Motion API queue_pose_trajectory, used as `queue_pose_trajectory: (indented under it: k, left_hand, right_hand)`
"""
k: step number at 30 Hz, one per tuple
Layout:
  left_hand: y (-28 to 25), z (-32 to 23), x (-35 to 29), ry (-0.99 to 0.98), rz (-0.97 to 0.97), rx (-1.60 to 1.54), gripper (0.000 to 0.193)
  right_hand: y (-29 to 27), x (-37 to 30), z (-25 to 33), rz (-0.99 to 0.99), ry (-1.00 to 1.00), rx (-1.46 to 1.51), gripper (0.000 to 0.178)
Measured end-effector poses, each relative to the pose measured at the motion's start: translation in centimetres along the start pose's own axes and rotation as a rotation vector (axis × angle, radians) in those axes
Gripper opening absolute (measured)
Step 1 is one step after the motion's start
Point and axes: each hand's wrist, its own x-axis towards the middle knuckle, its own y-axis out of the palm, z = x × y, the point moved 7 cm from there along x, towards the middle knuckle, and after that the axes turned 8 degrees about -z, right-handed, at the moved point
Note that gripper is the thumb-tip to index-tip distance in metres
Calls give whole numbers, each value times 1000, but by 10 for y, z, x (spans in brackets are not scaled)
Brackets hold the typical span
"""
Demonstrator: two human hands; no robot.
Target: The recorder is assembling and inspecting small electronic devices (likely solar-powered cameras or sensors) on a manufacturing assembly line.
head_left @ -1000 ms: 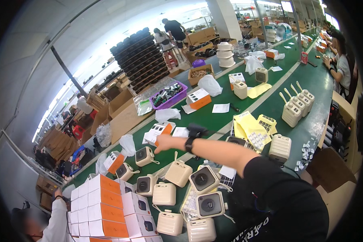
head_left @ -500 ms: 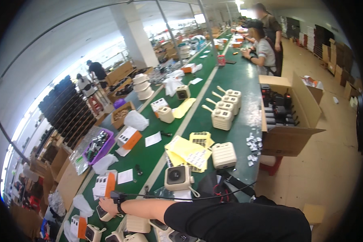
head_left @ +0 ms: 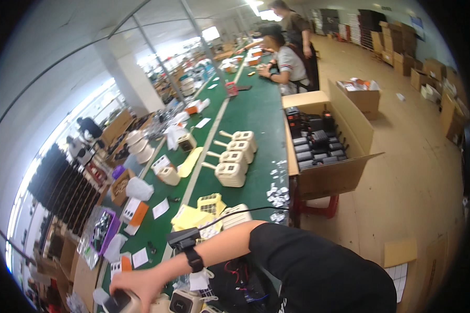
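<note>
Where the row of four cream cases with straps (head_left: 232,171) is taken as the landmark on the green surface (head_left: 263,122), my right hand (head_left: 141,287) lies well to its near left, at the lower edge of the view. The hand is partly closed, its fingers curved down over a cream device with a dark face (head_left: 121,302); I cannot tell whether they have closed firmly on it, since the edge cuts off the lower part. That device thus also sits to the near left of the row, and a second dark-faced cream device (head_left: 184,301) lies on the near side of the row, to the right of my hand. The state of my left hand cannot be told from this view. My right wrist bears a black band (head_left: 194,260) and a small black unit (head_left: 184,238) with a cable. Just nearer than the row are yellow sheets (head_left: 185,216) and a single cream case (head_left: 236,215), partly behind my forearm. To the left of the row stand an orange-and-white box (head_left: 134,211) and, farther left, a purple basket (head_left: 111,238). Small white pieces (head_left: 278,196) are scattered to the near right of the row; beyond them, also to its right, an open carton (head_left: 331,180) holds black handheld units (head_left: 318,148). Past the row, along the right margin, sits a co-worker in grey (head_left: 287,61).
</note>
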Motion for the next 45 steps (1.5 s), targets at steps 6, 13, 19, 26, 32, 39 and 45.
queue_pose_trajectory:
  k: [6,13,19,26,32,39,45]
  left_hand:
    - [45,-5,28,-107,56,-13,55]
    - [65,-56,30,0,-390,-39,44]
    - [77,-57,31,429,-710,-119,79]
    - [55,-43,27,120,-490,-330,70]
    - [53,-51,13,290,-494,-286,59]
    - [48,-45,6,259,-672,-264,58]
    - [42,-23,19,-65,-754,-492,61]
  right_hand:
    - [-30,-97,145,138,-496,-178,60]
    - [-75,-123,132,-181,-240,-298,98]
    - [-48,-139,86,-211,425,431,81]
    - [-25,-129,82,-103,574,746,66]
    - [-24,-130,81,-32,476,579,77]
    - [-24,-121,87,-83,489,703,68]
    - [-14,-118,72,-209,551,875,50]
